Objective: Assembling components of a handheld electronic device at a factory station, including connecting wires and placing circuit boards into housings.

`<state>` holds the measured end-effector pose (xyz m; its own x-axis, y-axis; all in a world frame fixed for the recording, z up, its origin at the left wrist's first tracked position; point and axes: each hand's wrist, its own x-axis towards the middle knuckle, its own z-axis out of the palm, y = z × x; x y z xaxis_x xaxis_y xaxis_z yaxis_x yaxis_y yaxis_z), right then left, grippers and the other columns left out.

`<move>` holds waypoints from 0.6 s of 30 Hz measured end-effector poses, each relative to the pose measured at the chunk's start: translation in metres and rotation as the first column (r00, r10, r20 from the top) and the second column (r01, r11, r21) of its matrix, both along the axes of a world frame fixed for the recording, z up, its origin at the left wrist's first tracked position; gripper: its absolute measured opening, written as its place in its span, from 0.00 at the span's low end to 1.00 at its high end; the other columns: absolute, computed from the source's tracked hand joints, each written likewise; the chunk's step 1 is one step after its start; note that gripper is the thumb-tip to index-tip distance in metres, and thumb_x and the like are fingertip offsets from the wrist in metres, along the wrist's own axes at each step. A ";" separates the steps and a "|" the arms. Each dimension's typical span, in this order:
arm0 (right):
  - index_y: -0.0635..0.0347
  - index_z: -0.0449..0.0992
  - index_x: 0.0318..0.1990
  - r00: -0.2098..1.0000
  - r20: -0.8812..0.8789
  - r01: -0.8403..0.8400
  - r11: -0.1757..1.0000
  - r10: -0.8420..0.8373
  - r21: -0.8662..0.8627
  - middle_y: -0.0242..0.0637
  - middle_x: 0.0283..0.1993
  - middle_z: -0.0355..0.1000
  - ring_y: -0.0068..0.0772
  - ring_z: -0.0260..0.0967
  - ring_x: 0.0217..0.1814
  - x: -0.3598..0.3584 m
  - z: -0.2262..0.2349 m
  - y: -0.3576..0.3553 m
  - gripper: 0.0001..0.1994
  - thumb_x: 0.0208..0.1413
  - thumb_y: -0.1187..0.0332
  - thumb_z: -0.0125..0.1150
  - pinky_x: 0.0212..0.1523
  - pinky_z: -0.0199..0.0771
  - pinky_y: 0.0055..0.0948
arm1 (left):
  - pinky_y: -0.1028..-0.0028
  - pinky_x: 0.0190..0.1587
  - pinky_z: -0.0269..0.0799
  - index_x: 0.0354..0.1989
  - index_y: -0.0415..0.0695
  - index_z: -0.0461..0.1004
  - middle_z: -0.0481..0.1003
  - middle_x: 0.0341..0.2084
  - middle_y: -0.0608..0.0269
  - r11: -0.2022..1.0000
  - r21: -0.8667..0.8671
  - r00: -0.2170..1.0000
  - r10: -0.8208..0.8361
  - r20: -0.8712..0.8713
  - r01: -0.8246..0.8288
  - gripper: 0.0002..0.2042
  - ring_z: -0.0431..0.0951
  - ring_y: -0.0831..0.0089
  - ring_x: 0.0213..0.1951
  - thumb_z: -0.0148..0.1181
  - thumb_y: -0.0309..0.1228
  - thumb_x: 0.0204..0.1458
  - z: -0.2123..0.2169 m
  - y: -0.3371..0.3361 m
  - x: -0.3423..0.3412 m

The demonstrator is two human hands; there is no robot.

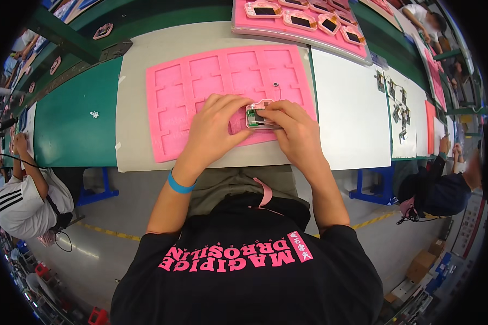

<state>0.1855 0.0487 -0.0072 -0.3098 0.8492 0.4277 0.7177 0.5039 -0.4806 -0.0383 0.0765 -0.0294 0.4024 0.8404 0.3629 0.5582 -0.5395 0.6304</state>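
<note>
A small pink casing (pixel 265 101) with a green circuit board (pixel 251 117) inside is between my hands, over the lower right part of the pink foam tray (pixel 152 116). My left hand (pixel 217 122) grips the casing's left side between thumb and fingers. With the fingers of my right hand (pixel 297 129) closed at its right side, I press on a dark part inside; those fingers hide some of the board. A thin wire runs up from the casing to a small round black piece (pixel 275 84) lying over the tray.
At the far right, a pink board (pixel 303 37) carries several pink casings with dark screens. Small dark parts (pixel 401 111) lie on the white surface at right. A tiny white item (pixel 95 114) rests on the green mat (pixel 73 138). Other people sit at left and right.
</note>
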 end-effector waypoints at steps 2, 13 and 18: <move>0.58 0.87 0.48 1.000 -0.012 -0.010 0.999 0.009 -0.048 0.31 0.50 0.79 0.38 0.78 0.48 0.000 0.004 0.000 0.17 0.52 0.82 0.65 0.47 0.78 0.33 | 0.67 0.53 0.76 0.58 0.47 0.80 0.81 0.53 0.69 1.000 -0.015 1.000 0.008 -0.006 -0.008 0.25 0.76 0.64 0.51 0.73 0.33 0.49 -0.001 -0.001 0.001; 0.57 0.86 0.49 0.996 0.090 0.027 0.998 -0.023 -0.048 0.32 0.49 0.77 0.38 0.77 0.47 -0.005 0.004 -0.001 0.17 0.52 0.82 0.65 0.45 0.77 0.33 | 0.67 0.53 0.76 0.58 0.47 0.80 0.81 0.52 0.66 1.000 -0.005 1.000 0.021 0.013 -0.021 0.25 0.77 0.63 0.52 0.74 0.34 0.49 0.001 -0.006 0.000; 0.59 0.86 0.49 0.998 0.038 0.052 0.997 -0.050 -0.055 0.33 0.49 0.78 0.36 0.76 0.43 -0.008 -0.003 0.001 0.19 0.49 0.85 0.66 0.43 0.75 0.31 | 0.67 0.52 0.77 0.57 0.47 0.81 0.81 0.52 0.66 0.997 0.064 0.999 0.044 0.013 -0.045 0.25 0.77 0.63 0.52 0.76 0.36 0.49 0.001 -0.008 0.005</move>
